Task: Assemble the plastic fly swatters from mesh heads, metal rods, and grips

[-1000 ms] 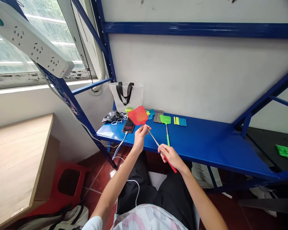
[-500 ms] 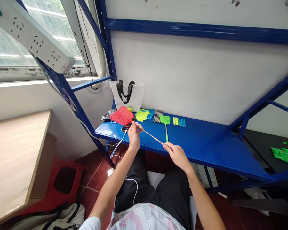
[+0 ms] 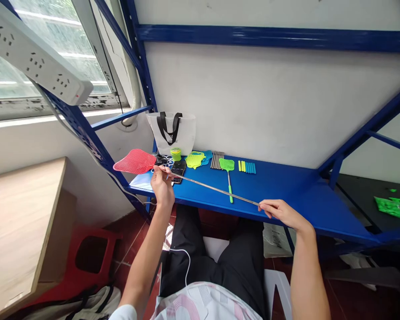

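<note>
A fly swatter with a red mesh head [image 3: 135, 162] and a long, thin metal rod [image 3: 216, 189] is stretched between my two hands above the front of the blue shelf. My left hand [image 3: 162, 184] pinches it where the rod meets the red head. At the rod's far end, my right hand [image 3: 285, 212] grips the tip between thumb and fingers. Under the rod, a green fly swatter [image 3: 227, 165] with a green handle lies on the shelf. Behind it are a yellow-green swatter head [image 3: 195, 159], a blue swatter head [image 3: 207, 157] and several metal rods [image 3: 217, 160].
Several yellow and blue handle pieces [image 3: 247, 167] lie on the blue shelf [image 3: 286, 191]. At its left are a phone [image 3: 179, 170], a green tub [image 3: 175, 154] and a white bag [image 3: 178, 132]. Blue frame bars surround the shelf; a power strip [image 3: 40, 58] hangs upper left.
My hands have moved apart, my right hand rightward and my left hand leftward. The swatter's rod has lengthened, and its red head has shifted left, uncovering the phone and green tub.
</note>
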Demonstrator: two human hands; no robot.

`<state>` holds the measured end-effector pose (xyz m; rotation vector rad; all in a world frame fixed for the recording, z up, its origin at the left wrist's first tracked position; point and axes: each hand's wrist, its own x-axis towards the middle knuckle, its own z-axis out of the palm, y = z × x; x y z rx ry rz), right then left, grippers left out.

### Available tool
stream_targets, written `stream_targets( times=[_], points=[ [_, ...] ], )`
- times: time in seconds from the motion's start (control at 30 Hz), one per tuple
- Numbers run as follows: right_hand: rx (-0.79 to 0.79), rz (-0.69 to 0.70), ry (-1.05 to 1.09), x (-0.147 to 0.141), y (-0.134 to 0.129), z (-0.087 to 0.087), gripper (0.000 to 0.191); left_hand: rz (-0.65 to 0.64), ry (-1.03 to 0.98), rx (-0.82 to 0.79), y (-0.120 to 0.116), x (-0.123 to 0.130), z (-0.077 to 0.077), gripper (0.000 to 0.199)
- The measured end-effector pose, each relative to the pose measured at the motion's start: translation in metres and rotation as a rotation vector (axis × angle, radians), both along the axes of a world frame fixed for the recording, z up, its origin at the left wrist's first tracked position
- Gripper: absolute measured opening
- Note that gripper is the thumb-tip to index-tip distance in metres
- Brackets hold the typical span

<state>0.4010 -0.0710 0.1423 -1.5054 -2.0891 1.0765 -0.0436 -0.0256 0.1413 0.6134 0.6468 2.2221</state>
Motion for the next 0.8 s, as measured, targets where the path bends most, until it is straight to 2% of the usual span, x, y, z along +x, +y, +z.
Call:
stream_targets(
  times=[0.2,0.4,0.57,0.7,0.8],
  points=[
    [0.015,-0.061,0.042,0.003,0.0,0.004,0.069,-0.114,0.028,0.027,-0.002,0.001,0.002,0.048],
    [0.027,-0.072,0.051,-0.002,-0.001,0.0,0.065,-0.128,0.081,0.003,0.0,0.025,-0.008,0.049],
    [0.081,-0.18,0.075,-0.01,0.0,-0.001,0.064,-0.151,0.104,0.009,0.0,0.038,-0.016,0.05],
    [0.136,-0.199,0.088,-0.022,0.001,0.0,0.059,-0.191,0.154,0.007,0.002,0.048,-0.022,0.053],
    [0.224,-0.189,0.078,-0.043,0.003,-0.007,0.05,-0.273,0.189,-0.068,-0.001,0.069,-0.033,0.054]
  ],
)
